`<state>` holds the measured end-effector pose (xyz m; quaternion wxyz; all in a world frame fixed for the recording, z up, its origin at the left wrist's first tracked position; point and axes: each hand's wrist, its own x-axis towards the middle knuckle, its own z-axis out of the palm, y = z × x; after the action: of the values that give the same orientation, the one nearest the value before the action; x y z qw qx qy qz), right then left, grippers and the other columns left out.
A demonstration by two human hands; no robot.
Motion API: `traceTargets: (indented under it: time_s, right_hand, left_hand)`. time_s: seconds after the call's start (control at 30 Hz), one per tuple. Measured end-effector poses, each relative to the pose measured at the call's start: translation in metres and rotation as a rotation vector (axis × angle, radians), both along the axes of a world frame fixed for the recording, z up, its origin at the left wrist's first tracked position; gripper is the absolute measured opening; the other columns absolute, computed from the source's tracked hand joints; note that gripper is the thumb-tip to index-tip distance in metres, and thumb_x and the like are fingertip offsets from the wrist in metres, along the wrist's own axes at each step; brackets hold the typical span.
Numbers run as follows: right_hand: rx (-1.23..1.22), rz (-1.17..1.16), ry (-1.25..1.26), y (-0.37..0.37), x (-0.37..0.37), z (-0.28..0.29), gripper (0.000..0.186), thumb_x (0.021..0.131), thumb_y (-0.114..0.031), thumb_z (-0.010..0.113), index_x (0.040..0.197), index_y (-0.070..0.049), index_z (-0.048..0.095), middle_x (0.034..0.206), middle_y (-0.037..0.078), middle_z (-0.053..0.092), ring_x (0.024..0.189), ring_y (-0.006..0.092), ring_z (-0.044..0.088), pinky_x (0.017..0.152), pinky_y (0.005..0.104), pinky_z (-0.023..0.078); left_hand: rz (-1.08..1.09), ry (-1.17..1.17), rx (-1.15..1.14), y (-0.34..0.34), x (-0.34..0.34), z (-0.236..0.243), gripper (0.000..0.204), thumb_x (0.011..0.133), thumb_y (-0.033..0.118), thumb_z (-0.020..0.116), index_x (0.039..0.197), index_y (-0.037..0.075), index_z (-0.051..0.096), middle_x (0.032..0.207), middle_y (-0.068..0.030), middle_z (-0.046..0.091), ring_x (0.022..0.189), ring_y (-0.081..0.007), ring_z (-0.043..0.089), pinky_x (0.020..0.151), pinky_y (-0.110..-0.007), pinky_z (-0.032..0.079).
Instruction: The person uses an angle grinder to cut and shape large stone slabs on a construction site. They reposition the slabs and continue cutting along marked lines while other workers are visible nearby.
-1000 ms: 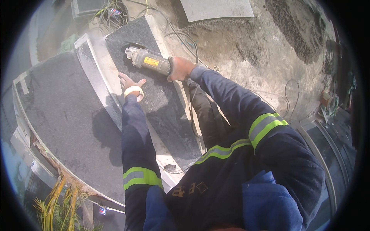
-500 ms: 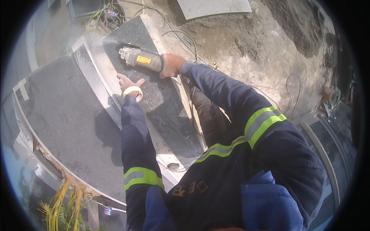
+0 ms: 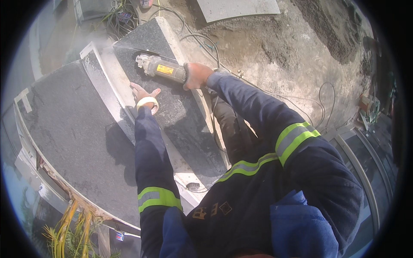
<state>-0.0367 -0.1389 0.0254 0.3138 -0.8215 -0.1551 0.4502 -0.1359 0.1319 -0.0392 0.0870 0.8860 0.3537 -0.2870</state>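
My right hand (image 3: 198, 76) is wrapped round the rear body of a grey angle grinder (image 3: 165, 70) with a yellow label. The grinder lies low over a dark stone slab (image 3: 183, 114), its disc side at a thin straight line running across the slab. Whether the disc touches the stone cannot be made out. My left hand (image 3: 144, 92) rests with fingers spread at the slab's left edge, beside the pale strip under it. Around the left wrist sits a cream-coloured ring like a roll of tape (image 3: 148, 102).
A larger dark slab (image 3: 81, 137) with a light edge lies to the left. Cables (image 3: 206, 42) loop over the dusty ground beyond the slab and on the right. A grey sheet (image 3: 238, 9) lies at the top. Yellowed plant leaves (image 3: 71, 228) stand at lower left.
The grinder and my right hand have shifted slightly to the right and toward me. Dust near the disc has thinned. A pinkish object has appeared at the top edge. My left hand stays put.
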Motion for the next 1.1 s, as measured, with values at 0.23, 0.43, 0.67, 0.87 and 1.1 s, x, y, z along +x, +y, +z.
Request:
traceTargets:
  time_s: [0.23, 0.43, 0.67, 0.87, 1.1]
  right_hand:
    - [0.012, 0.011, 0.020, 0.015, 0.010, -0.008, 0.055, 0.067, -0.033, 0.083, 0.107, 0.004, 0.072, 0.093, 0.022, 0.075, 0.088, 0.0328, 0.075, 0.079, 0.0406, 0.059]
    - [0.019, 0.025, -0.033, -0.002, 0.000, -0.001, 0.057, 0.065, -0.032, 0.083, 0.107, 0.003, 0.071, 0.097, 0.024, 0.075, 0.094, 0.0351, 0.074, 0.082, 0.0422, 0.058]
    - [0.021, 0.007, -0.035, -0.011, -0.005, 0.000, 0.060, 0.065, -0.033, 0.084, 0.112, 0.002, 0.068, 0.099, 0.024, 0.074, 0.096, 0.0376, 0.073, 0.084, 0.0432, 0.057]
    - [0.015, -0.007, 0.017, 0.010, 0.008, -0.016, 0.059, 0.065, -0.033, 0.084, 0.111, 0.002, 0.070, 0.101, 0.024, 0.074, 0.099, 0.0369, 0.073, 0.085, 0.0430, 0.057]
    - [0.009, 0.021, -0.013, -0.005, 0.001, -0.003, 0.060, 0.065, -0.034, 0.083, 0.111, 0.002, 0.071, 0.103, 0.025, 0.074, 0.100, 0.0376, 0.072, 0.086, 0.0436, 0.057]
  left_hand:
    - [-0.050, -0.059, 0.040, 0.007, -0.006, -0.009, 0.145, 0.067, 0.049, 0.094, 0.164, 0.004, -0.003, 0.164, -0.0231, 0.030, 0.144, -0.0410, 0.044, 0.116, -0.048, 0.042]
    - [0.015, -0.005, -0.005, 0.001, -0.001, 0.003, 0.144, 0.067, 0.048, 0.095, 0.164, 0.004, -0.003, 0.165, -0.0221, 0.027, 0.145, -0.0402, 0.042, 0.118, -0.047, 0.040]
    - [-0.004, -0.078, -0.015, 0.005, -0.006, -0.003, 0.144, 0.067, 0.046, 0.095, 0.164, 0.005, -0.003, 0.167, -0.0216, 0.024, 0.150, -0.0384, 0.035, 0.121, -0.048, 0.036]
    - [0.002, -0.029, -0.018, -0.005, 0.002, 0.009, 0.145, 0.066, 0.046, 0.095, 0.164, 0.005, -0.002, 0.167, -0.0218, 0.024, 0.149, -0.0385, 0.036, 0.120, -0.048, 0.037]
    - [0.030, -0.013, -0.012, 0.000, -0.001, 0.006, 0.144, 0.067, 0.046, 0.095, 0.164, 0.005, -0.002, 0.166, -0.0212, 0.027, 0.148, -0.0395, 0.037, 0.119, -0.050, 0.038]
